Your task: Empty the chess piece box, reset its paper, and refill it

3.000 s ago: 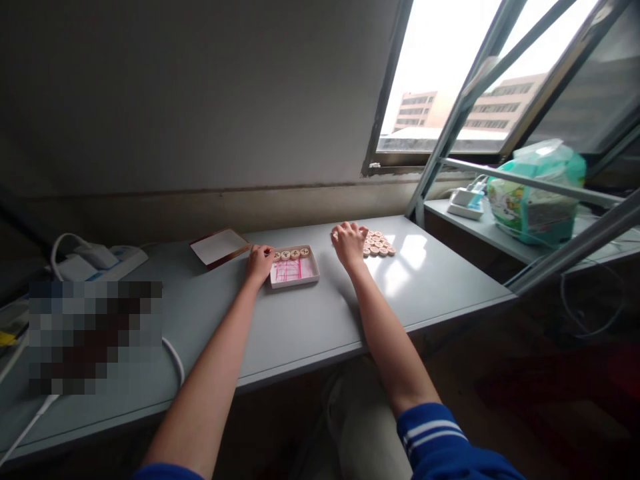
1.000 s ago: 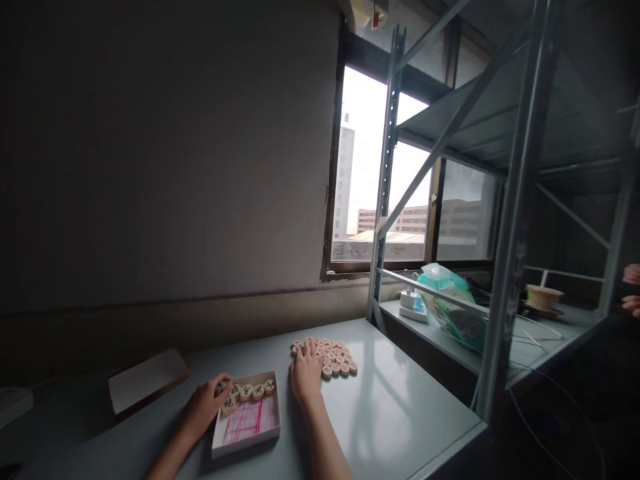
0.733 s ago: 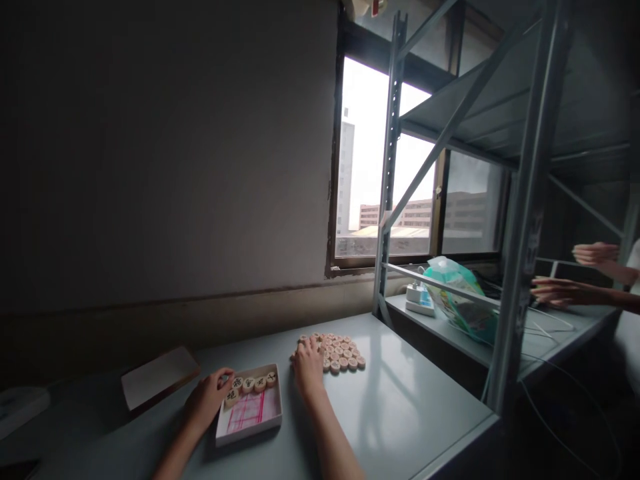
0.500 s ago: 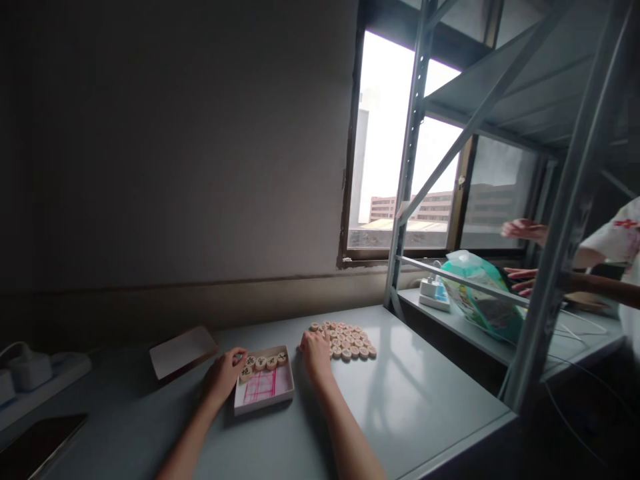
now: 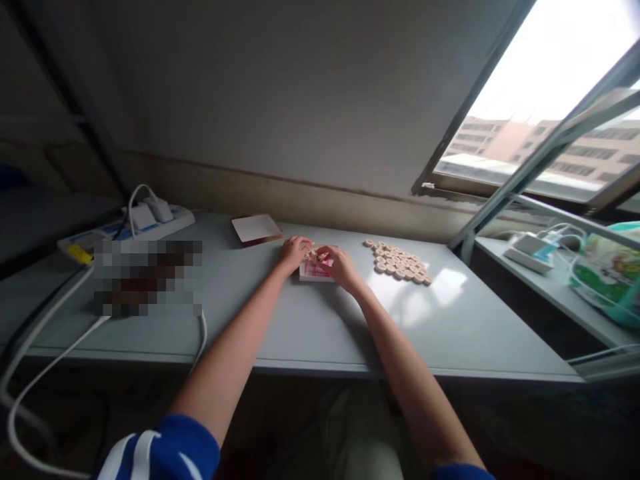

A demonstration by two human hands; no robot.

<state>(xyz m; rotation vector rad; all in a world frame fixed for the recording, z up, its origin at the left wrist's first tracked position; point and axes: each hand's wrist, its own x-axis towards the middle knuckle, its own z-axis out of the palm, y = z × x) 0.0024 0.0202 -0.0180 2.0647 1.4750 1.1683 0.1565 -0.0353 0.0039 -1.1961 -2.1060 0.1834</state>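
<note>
A shallow white box [image 5: 319, 279] with pink-red lines on its floor sits on the grey table. Round wooden Chinese chess pieces [image 5: 311, 254] lie along its far side, partly covered by my hands. At the left rim, my left hand [image 5: 295, 253] is curled round the box's far left corner, fingers bent. My right hand [image 5: 341, 265] reaches over the box from the right, its fingers pinched on a chess piece [image 5: 321, 257] that is mostly hidden. To the right, a flat cluster of more pieces [image 5: 400, 261] lies on the table.
Behind and to the left rests the box lid [image 5: 257, 229], inner side up. A power strip [image 5: 175, 219] with plugs and white cables [image 5: 60, 380] occupies the table's left. Metal shelf bars [image 5: 537, 157] and a green bag [image 5: 610, 273] stand at right.
My view has turned left and down. My right hand has moved from the loose cluster to over the box. My left hand stays at the box's left side.
</note>
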